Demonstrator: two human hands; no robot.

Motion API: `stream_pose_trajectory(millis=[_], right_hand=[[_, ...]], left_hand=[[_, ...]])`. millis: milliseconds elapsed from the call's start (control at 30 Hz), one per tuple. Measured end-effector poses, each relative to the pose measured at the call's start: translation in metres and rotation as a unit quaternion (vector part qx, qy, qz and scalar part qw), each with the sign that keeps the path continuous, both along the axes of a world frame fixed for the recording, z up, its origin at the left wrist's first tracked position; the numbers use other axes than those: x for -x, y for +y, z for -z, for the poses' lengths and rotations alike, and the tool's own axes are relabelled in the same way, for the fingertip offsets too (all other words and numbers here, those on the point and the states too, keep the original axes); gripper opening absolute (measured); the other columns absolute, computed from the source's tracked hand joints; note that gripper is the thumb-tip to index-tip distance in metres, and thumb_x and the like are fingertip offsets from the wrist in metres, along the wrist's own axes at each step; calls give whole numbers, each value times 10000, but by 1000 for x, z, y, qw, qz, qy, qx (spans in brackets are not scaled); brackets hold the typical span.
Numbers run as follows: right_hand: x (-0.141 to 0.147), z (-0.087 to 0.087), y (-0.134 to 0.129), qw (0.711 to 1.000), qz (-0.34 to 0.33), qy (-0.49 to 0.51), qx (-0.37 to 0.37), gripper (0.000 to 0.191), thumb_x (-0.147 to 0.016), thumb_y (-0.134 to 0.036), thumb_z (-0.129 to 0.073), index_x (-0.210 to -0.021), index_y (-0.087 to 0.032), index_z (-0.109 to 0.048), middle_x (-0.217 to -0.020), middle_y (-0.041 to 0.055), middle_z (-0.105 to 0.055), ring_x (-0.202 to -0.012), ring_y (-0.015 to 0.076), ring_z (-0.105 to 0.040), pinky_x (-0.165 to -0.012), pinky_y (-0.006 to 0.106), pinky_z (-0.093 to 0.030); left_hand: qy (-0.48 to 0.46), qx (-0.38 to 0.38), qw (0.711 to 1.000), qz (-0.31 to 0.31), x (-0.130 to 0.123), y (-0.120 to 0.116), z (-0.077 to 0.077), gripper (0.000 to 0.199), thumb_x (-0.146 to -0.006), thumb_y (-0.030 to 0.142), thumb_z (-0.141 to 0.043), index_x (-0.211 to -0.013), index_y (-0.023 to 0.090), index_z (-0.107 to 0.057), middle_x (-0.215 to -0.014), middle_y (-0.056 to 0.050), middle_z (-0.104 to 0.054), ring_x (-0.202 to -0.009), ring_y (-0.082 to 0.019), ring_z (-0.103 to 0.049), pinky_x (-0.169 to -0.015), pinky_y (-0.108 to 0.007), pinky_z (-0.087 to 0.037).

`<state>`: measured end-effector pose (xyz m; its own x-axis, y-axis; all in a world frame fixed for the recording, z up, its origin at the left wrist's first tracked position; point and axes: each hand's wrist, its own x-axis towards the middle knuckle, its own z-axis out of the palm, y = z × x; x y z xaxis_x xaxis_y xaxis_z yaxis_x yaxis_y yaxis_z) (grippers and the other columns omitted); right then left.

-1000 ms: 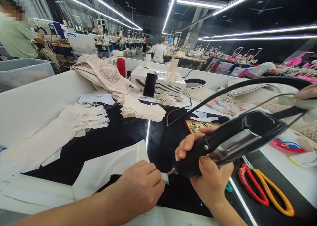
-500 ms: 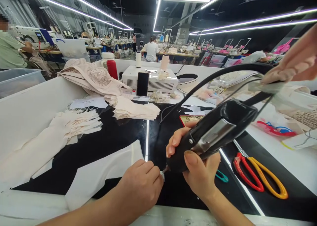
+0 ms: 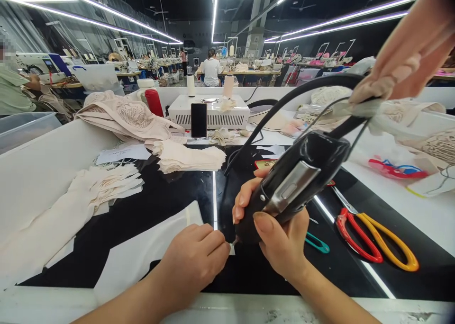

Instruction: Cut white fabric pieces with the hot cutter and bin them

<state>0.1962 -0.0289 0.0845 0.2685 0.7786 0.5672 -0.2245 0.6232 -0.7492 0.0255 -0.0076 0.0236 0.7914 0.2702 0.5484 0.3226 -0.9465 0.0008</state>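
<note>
My right hand (image 3: 280, 241) grips a black corded hand tool (image 3: 295, 184), its tip pointing down-left at a small white scrap (image 3: 232, 248). My left hand (image 3: 194, 260) pinches that scrap and rests on the corner of a white fabric piece (image 3: 142, 255) lying on the black glossy table (image 3: 177, 196). The tool tip and my left fingertips nearly meet. A thick black cable (image 3: 284, 106) arcs from the tool's rear toward the back of the table.
Red and yellow scissors (image 3: 377, 238) and a small teal clip (image 3: 316, 243) lie to the right. Stacks of beige fabric pieces (image 3: 188, 158) and garments (image 3: 124, 118) fill the left and back. A white box machine (image 3: 213, 113) with a phone stands behind. Beige cloth (image 3: 408, 54) hangs top right.
The view has shifted, so both hands and the tool sit further left and closer together. The tool is tilted more steeply. The hanging beige cloth at top right has come further into view.
</note>
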Motion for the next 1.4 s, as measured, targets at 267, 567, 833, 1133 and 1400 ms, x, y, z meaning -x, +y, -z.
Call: stream_pose_trajectory(millis=[267, 567, 833, 1133, 1400], right_hand=[[-1, 0, 0, 1000, 20, -20, 7, 382, -874, -487, -802, -1046, -268, -540, -804, -28, -648, -582, 124, -608, -500, 270, -554], [-2, 1, 1, 1000, 22, -13, 9, 399, -875, -466, -806, -1114, -270, -555, -820, -26, -638, -601, 130, -601, -511, 282, -559], [2, 1, 1, 1000, 18, -5, 10, 389, -867, -464, -817, -1071, -273, -545, -819, -28, -659, -592, 120, -597, -528, 280, -552], [0, 1, 0, 999, 31, -17, 10, 374, -871, -468, -810, -1041, -264, -547, -805, -27, -650, -586, 127, -608, -502, 278, -563], [2, 1, -1, 1000, 20, -14, 6, 388, -871, -479, -811, -1071, -272, -550, -803, -29, -646, -566, 121, -589, -472, 267, -544]], left_hand=[[8, 3, 1000, 11, -1, 0, 0, 238, -1053, 53, -469, -898, 169, -607, -752, 7, -600, -657, -182, -512, -564, -348, -277], [20, 4, 1000, 12, 1, 3, 3, 286, -1065, 67, -458, -827, 178, -572, -722, 16, -566, -646, -170, -514, -565, -347, -303], [15, -7, 1000, 24, 1, 3, 2, 283, -1092, 79, -433, -880, 164, -601, -740, 13, -603, -651, -164, -556, -586, -341, -340], [20, 4, 1000, 21, 2, 0, 1, 279, -1071, 64, -444, -864, 171, -598, -731, 15, -584, -633, -168, -526, -558, -346, -328], [20, 4, 1000, 20, 3, 1, 4, 274, -1068, 59, -446, -862, 169, -589, -738, 14, -581, -639, -167, -533, -567, -342, -337]])
